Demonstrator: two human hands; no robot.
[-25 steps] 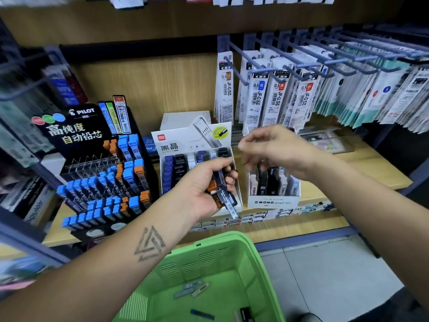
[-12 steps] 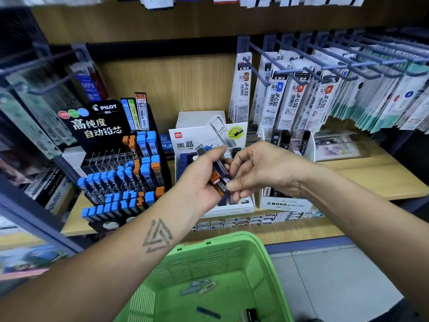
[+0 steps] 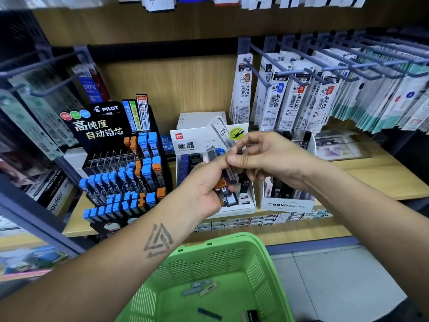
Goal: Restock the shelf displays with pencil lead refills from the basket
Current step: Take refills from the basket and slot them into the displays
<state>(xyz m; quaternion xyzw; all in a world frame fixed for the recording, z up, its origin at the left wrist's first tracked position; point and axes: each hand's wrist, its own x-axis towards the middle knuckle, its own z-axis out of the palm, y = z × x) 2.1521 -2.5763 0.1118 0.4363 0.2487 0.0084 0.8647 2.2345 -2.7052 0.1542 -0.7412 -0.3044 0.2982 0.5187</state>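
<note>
Left hand: the left hand [image 3: 204, 189], at the centre of the view, is curled round a bundle of pencil lead refills [image 3: 228, 180], dark tubes with orange and blue caps, fanned upward from the palm.
Right hand: the right hand [image 3: 269, 159], at 3 o'clock of the left, pinches the top of one refill in that bundle between thumb and forefinger; the remaining fingers are loosely bent.
Basket: a green basket [image 3: 216, 270] sits at 6 o'clock, below the hands; a few loose refills [image 3: 199, 288] lie flat on its floor.
Shelf: a pale wooden shelf [image 3: 371, 175] runs from 9 to 3 o'clock behind the hands, with a wood-grain back panel [image 3: 167, 89] above it.
Pilot display: a black tiered rack [image 3: 120, 173] at 9 o'clock holds rows of blue- and orange-capped refills; some upper slots are bare.
White display box: an open carton [image 3: 197, 145] directly behind the hands holds dark and blue tubes.
Mono box: a white carton [image 3: 287, 204] at 4 o'clock of the hands holds upright dark cases.
Hanging stock: grey pegs [image 3: 290, 70] at 1 o'clock carry carded pen refills [image 3: 278, 105].
Floor: grey tiles [image 3: 336, 280] at 5 o'clock, beside the basket.
</note>
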